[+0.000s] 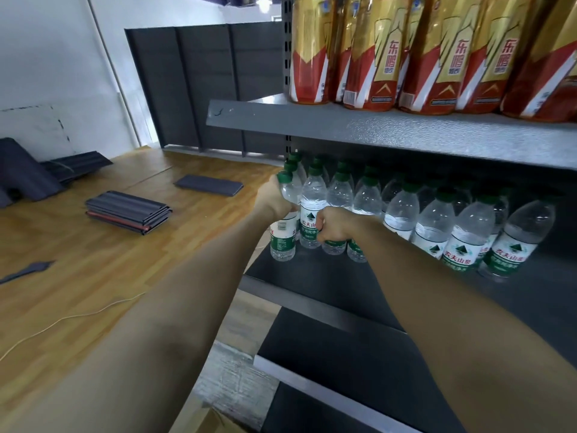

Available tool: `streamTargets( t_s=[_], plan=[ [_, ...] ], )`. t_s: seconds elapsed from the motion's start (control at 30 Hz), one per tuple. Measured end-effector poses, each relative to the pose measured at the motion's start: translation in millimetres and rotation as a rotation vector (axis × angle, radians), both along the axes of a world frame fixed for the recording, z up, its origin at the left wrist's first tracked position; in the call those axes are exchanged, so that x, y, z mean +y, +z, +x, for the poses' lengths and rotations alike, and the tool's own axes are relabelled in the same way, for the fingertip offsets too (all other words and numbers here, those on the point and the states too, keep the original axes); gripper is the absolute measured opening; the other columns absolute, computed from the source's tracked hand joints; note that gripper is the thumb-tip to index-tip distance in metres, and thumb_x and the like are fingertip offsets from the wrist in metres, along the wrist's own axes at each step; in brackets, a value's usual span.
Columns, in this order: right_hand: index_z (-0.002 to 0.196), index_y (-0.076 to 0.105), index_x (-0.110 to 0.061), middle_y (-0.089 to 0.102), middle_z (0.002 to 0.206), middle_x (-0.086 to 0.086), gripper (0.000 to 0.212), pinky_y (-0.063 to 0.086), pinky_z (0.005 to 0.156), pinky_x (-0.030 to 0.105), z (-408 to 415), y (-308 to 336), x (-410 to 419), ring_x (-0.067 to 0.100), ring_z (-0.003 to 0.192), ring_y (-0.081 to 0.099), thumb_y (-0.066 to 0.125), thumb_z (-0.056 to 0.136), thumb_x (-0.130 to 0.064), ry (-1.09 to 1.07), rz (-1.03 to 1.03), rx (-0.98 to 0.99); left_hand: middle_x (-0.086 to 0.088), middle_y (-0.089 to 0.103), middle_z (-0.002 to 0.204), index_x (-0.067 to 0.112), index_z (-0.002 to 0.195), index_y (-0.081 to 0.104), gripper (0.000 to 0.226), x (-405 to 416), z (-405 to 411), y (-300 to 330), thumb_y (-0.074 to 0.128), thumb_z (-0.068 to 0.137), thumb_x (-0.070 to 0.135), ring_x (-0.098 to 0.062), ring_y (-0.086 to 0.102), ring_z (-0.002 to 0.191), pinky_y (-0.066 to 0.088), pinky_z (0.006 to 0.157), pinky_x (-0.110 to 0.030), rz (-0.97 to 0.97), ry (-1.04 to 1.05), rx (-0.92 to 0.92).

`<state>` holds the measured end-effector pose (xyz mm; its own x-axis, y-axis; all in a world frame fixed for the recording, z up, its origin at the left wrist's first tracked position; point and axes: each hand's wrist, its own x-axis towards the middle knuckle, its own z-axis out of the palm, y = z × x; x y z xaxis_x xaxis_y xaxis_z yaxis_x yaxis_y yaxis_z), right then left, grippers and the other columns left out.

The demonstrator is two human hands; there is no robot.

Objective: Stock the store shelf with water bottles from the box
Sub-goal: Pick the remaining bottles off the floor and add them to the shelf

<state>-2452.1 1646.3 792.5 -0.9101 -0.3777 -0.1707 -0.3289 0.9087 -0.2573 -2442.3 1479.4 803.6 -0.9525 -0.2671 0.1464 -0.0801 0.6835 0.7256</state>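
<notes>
Several clear water bottles with green caps and green labels stand in rows on the dark grey middle shelf [327, 276]. My left hand [274, 198] grips the upper part of the leftmost front bottle [283, 237], which stands at the shelf's left end. My right hand [332, 225] is curled round the lower part of a bottle [335, 195] in the front row, just right of another front bottle [312, 214]. More bottles [465, 232] fill the row to the right. The box is not clearly in view.
An upper shelf [374, 129] overhangs the water and carries gold-and-red drink bottles [437, 57]. A lower shelf [359, 354] juts out below. Stacked dark panels [128, 212] and a white cable [78, 317] lie on the wooden floor at left.
</notes>
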Motion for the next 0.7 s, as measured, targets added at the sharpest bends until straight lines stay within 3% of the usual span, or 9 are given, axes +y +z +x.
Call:
streamTargets(
  t_s=[0.13,0.23,0.33,0.4,0.53,0.7],
  plan=[
    [0.097,0.069,-0.015,0.068,0.104,0.006,0.020,0.055,0.091,0.045,-9.0,-3.0,-11.9,0.026,0.095,0.065,0.070,0.079,-0.022,-0.017,-0.006,-0.022,-0.007,0.048,0.141,0.014,0.143,0.038,0.082,-19.8,-10.5,0.9,0.083,0.075,0.010,-0.029,0.047,0.127,0.044,0.103,-0.042,0.046,-0.155,-0.075],
    [0.095,0.069,-0.017,0.068,0.102,0.006,0.021,0.055,0.091,0.045,-15.1,-4.2,-20.7,0.026,0.095,0.066,0.069,0.075,-0.023,-0.017,0.004,-0.023,-0.008,0.038,0.149,0.025,0.149,0.028,0.086,-34.4,-15.5,3.5,0.077,0.081,0.008,-0.033,0.044,0.130,0.046,0.102,-0.050,0.078,-0.230,-0.196],
    [0.094,0.068,-0.019,0.066,0.100,0.002,0.018,0.055,0.090,0.044,-16.7,-2.7,-27.8,0.024,0.094,0.064,0.068,0.076,-0.025,0.001,0.013,-0.012,-0.005,0.033,0.145,0.034,0.147,0.028,0.093,-38.8,-14.9,-0.5,0.083,0.072,0.035,-0.033,0.048,0.121,0.054,0.089,-0.050,0.116,-0.216,-0.241],
    [0.096,0.068,-0.017,0.066,0.102,0.004,0.019,0.055,0.090,0.044,-17.8,-2.4,-31.5,0.024,0.095,0.064,0.069,0.079,-0.026,0.012,0.021,-0.011,-0.005,0.037,0.138,0.028,0.142,0.036,0.104,-34.9,-16.1,-7.2,0.088,0.056,0.055,-0.031,0.049,0.117,0.055,0.087,-0.051,0.064,-0.144,-0.156],
    [0.104,0.067,-0.012,0.065,0.107,0.007,0.024,0.054,0.092,0.042,-21.4,-3.6,-34.9,0.026,0.099,0.063,0.070,0.084,-0.025,0.027,0.027,-0.009,-0.004,0.055,0.129,0.015,0.133,0.048,0.083,-29.2,-21.9,-8.3,0.092,0.063,0.025,-0.025,0.054,0.115,0.048,0.088,-0.034,0.086,-0.159,-0.014],
    [0.106,0.067,-0.012,0.065,0.110,0.008,0.024,0.054,0.092,0.041,-24.5,-4.8,-38.3,0.027,0.100,0.063,0.069,0.085,-0.023,0.034,0.020,-0.012,-0.004,0.052,0.128,0.013,0.140,0.037,0.081,-38.9,-22.4,-4.3,0.083,0.074,0.006,-0.025,0.052,0.118,0.048,0.095,-0.041,0.169,-0.232,-0.081]
  ],
)
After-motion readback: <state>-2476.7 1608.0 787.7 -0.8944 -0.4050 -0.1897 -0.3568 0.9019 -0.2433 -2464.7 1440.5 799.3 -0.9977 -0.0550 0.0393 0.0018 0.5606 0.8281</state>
